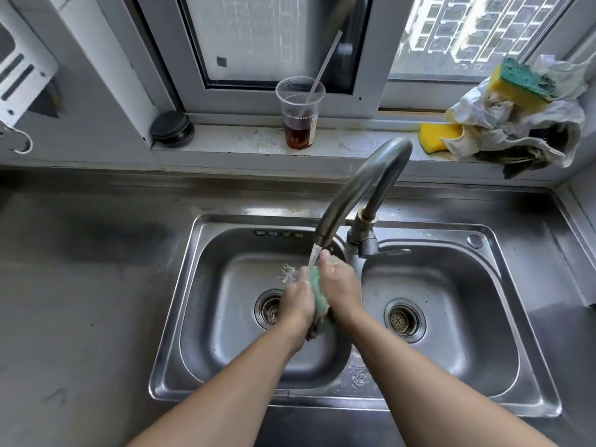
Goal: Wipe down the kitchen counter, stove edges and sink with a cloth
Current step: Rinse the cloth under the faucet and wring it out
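Note:
A green cloth [318, 295] is squeezed between my two hands over the left basin of the steel double sink [206, 317]. My left hand [298, 301] grips it from the left, and my right hand [342, 285] grips it from the right. Water runs from the curved faucet [361, 188] onto the cloth's top and splashes to the left. Most of the cloth is hidden between my palms; a darker end hangs below them. The steel counter [90, 285] surrounds the sink.
On the window sill stand a plastic cup [300, 114] with brown liquid and a straw, a black round lid [172, 127], and a heap of rags [516, 130] with yellow-green sponges [522, 82]. The faucet lever [387, 252] points right. A white rack [22, 69] hangs at the left.

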